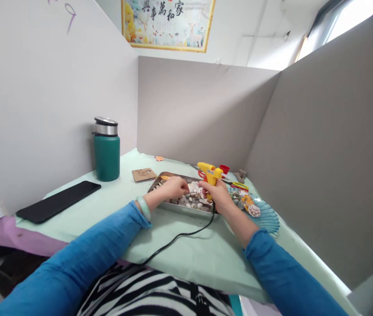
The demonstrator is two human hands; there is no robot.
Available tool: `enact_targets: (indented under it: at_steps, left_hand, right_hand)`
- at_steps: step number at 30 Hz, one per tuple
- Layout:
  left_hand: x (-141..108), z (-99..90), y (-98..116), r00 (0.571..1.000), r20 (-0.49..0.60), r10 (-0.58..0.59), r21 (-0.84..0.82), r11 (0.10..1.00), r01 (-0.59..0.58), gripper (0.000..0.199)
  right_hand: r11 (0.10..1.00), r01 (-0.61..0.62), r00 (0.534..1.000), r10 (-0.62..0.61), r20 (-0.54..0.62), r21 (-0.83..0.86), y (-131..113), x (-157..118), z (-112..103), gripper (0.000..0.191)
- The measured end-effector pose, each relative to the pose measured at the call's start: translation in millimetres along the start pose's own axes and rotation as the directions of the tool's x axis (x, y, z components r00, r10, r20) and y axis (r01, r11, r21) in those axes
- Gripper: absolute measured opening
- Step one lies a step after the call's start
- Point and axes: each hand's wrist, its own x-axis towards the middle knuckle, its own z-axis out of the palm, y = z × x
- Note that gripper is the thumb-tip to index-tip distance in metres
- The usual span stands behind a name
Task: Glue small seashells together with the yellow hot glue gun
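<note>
My right hand (221,194) is wrapped around a yellow hot glue gun (211,171), whose nozzle points right; its black cord (181,235) trails down to the table's front edge. Over the left part of a shallow metal tray (181,209), my left hand (175,188) has its fingers curled together. Whatever those fingertips hold, if anything, is too small to make out. Shells and pebbles (191,202) of white, grey and brown fill the tray. Right of it lies a blue scalloped dish (269,216) bearing several coloured shells and ornaments (248,204).
Scissors with yellow-green handles (239,186), a red object (225,169) and a grey lump (239,175) lie behind the dish. A brown card (144,174), green bottle (106,156) and black phone-like slab (59,201) are at left. Grey partitions (199,109) enclose the table.
</note>
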Motion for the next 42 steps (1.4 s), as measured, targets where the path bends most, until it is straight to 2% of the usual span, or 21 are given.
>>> enact_targets:
  at_steps: [3,7,11,14,16,18,20,22,24,27,32,34,37,40,42]
  left_hand:
    - [-0.1,-0.6,-6.7,0.995,0.079,-0.060,-0.308,0.948,0.082,0.029]
    - [-1.5,-0.6,-10.7,0.970,0.205,-0.134,-0.594,0.770,0.232,0.034]
    - [-3.6,-1.1,-10.9,0.947,0.290,-0.136,-0.737,0.599,0.312,0.039]
    - [-4.3,0.0,-9.9,0.944,0.316,-0.097,-0.792,0.521,0.318,0.039]
    - [-4.1,1.2,-8.9,0.946,0.317,-0.064,-0.810,0.501,0.306,0.037]
    - [-3.8,2.2,-7.8,0.954,0.294,-0.068,-0.782,0.557,0.280,0.035]
    - [-3.9,2.3,-6.2,0.968,0.228,-0.106,-0.644,0.729,0.231,0.030]
    - [-4.6,1.8,-4.0,0.988,0.110,-0.107,-0.383,0.913,0.141,0.024]
    - [-5.7,0.9,-0.6,1.000,0.012,-0.025,-0.106,0.994,0.026,0.019]
    - [-7.6,-0.3,7.6,0.995,0.030,0.091,0.068,0.993,-0.093,0.021]
    - [-8.1,0.3,23.7,0.984,0.180,-0.004,0.116,0.993,-0.017,0.023]
    - [-7.1,1.8,26.1,0.977,0.208,-0.042,0.130,0.991,0.015,0.022]
    - [-5.2,3.7,23.1,0.968,0.252,-0.014,0.041,0.999,0.004,0.022]
    - [-3.5,4.1,14.2,0.982,0.186,-0.021,-0.064,0.997,0.034,0.022]
    - [-2.6,3.8,6.7,0.990,0.139,-0.038,-0.197,0.978,0.065,0.021]
  right_hand:
    - [0.999,-0.007,0.999,0.009,0.053,-0.047,-1.1,-2.1,0.4,0.030]
    - [0.998,-0.027,0.988,0.036,0.150,-0.062,-4.9,-5.6,2.7,0.029]
    - [0.999,-0.014,0.991,0.021,0.135,-0.050,-5.6,-6.9,4.0,0.027]
    - [0.999,-0.010,0.988,0.017,0.150,-0.046,-4.5,-6.8,4.2,0.028]
    - [0.998,-0.008,0.985,0.017,0.170,-0.056,-4.1,-6.6,4.4,0.028]
    - [0.997,-0.013,0.988,0.025,0.153,-0.078,-4.3,-6.2,4.6,0.028]
    - [0.994,-0.020,0.993,0.031,0.111,-0.103,-4.8,-5.5,4.7,0.027]
    - [0.993,-0.018,0.997,0.027,0.076,-0.120,-5.0,-4.8,4.5,0.026]
    - [0.993,-0.009,0.998,0.017,0.060,-0.119,-4.9,-4.3,4.4,0.025]
    - [0.994,-0.002,0.998,0.010,0.065,-0.113,-4.8,-4.6,5.3,0.023]
    - [0.993,0.027,0.995,-0.016,0.102,-0.112,-5.4,-6.9,8.2,0.020]
    - [0.992,0.027,0.994,-0.013,0.110,-0.124,-4.7,-7.3,8.9,0.019]
    - [0.990,0.033,0.994,-0.018,0.112,-0.137,-2.6,-6.7,8.3,0.019]
    - [0.991,0.043,0.994,-0.030,0.101,-0.124,-1.7,-5.7,6.5,0.020]
    - [0.993,0.036,0.996,-0.026,0.089,-0.116,-2.8,-5.6,5.4,0.020]
